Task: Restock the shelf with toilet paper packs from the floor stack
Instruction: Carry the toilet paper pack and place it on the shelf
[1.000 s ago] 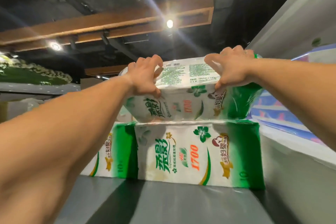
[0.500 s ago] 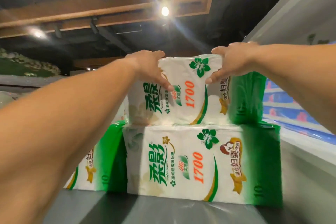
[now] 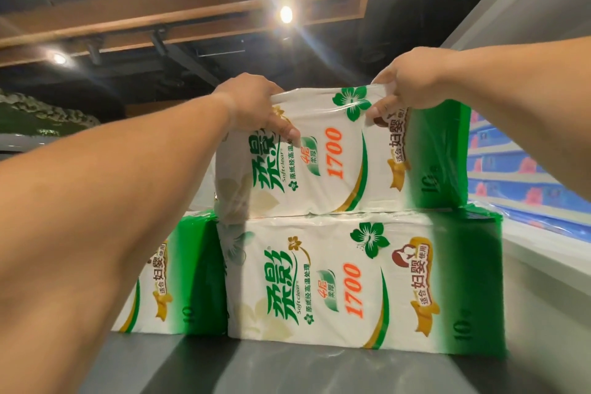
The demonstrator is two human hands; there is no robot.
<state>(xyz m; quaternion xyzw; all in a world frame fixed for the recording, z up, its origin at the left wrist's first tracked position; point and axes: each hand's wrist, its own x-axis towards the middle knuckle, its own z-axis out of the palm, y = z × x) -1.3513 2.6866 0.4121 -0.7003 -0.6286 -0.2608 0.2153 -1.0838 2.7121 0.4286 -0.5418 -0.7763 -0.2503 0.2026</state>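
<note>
A white and green toilet paper pack (image 3: 335, 163) sits upright on top of a second identical pack (image 3: 358, 288) on the grey top shelf (image 3: 287, 368). My left hand (image 3: 256, 105) grips the upper pack's top left edge, thumb on its front face. My right hand (image 3: 403, 83) pinches the plastic wrap at its top right edge. A third pack (image 3: 172, 278) stands on the shelf to the left of the lower one, partly hidden by my left forearm.
A white shelf wall (image 3: 543, 281) runs along the right side, with blue packs (image 3: 511, 176) beyond it. Overhead are a dark ceiling, a wooden beam (image 3: 192, 19) and bright spotlights. Bare grey shelf surface lies in front of the packs.
The upper pack went from tilted, top face showing, to upright and resting on the lower pack. Both hands stayed on its top edge, and the view moved closer.
</note>
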